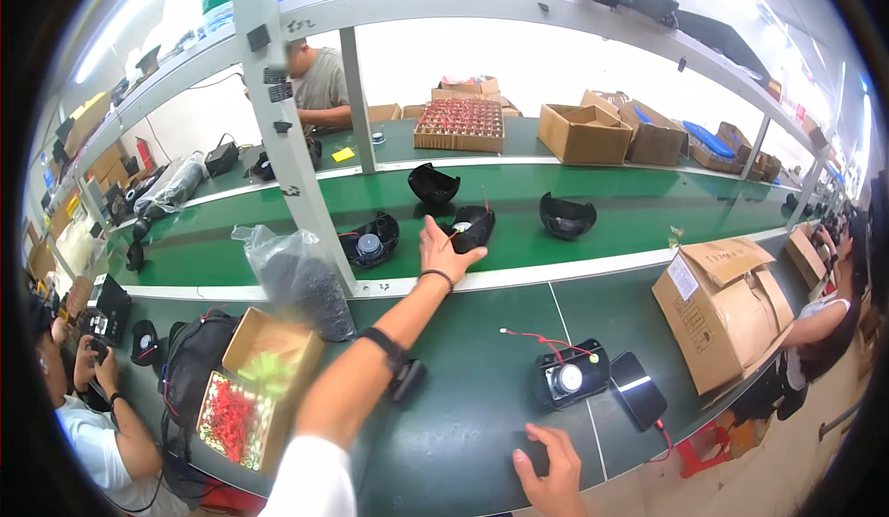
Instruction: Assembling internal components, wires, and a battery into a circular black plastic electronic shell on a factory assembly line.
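My left hand (446,256) reaches over the green conveyor belt, its thumb and fingers around the near end of a black speaker housing (476,232) with thin red wires. My right hand (553,473) is above the near edge of the dark green table, fingers apart and slightly bent, holding nothing. Beyond it lies another black speaker housing (593,369) with a round silver speaker (567,379) and a red lead. A phone (639,391) with a red cable plugged in sits to that housing's right.
On the belt (509,184) are two black shells (433,185) (568,218) and a housing with a grey speaker (369,247). A plastic bag (301,276), an open box of red wired parts (231,424) and a large carton (713,313) flank my arms. Metal posts (278,100) rise ahead. Other people work nearby.
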`<state>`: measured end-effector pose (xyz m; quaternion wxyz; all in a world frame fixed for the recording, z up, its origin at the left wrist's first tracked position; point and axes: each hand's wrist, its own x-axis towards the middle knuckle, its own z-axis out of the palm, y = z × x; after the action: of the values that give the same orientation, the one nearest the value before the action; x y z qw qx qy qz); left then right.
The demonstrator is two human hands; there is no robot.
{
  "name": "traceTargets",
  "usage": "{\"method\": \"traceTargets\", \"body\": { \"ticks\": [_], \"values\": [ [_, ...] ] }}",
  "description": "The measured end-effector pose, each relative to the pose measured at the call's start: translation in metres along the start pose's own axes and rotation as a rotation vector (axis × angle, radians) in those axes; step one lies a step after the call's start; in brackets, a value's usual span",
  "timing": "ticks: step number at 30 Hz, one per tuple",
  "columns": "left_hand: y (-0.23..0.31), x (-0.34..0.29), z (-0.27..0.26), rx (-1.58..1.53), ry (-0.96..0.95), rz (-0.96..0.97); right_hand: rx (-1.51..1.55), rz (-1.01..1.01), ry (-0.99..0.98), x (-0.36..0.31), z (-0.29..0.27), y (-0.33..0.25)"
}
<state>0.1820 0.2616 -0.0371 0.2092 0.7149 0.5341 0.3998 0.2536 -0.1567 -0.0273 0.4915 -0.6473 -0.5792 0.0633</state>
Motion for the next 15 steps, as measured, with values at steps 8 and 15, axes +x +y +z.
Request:
{"method": "traceTargets", "body": {
  "ticks": [8,15],
  "values": [
    [-0.031,0.049,-0.107,1.083,-0.129,-0.115,0.009,0.120,-0.032,0.003,0.004,0.000],
    [0.000,0.025,-0.106,0.918,-0.250,-0.068,0.098,0.175,-0.112,-0.007,0.008,0.013]
  ]
}}
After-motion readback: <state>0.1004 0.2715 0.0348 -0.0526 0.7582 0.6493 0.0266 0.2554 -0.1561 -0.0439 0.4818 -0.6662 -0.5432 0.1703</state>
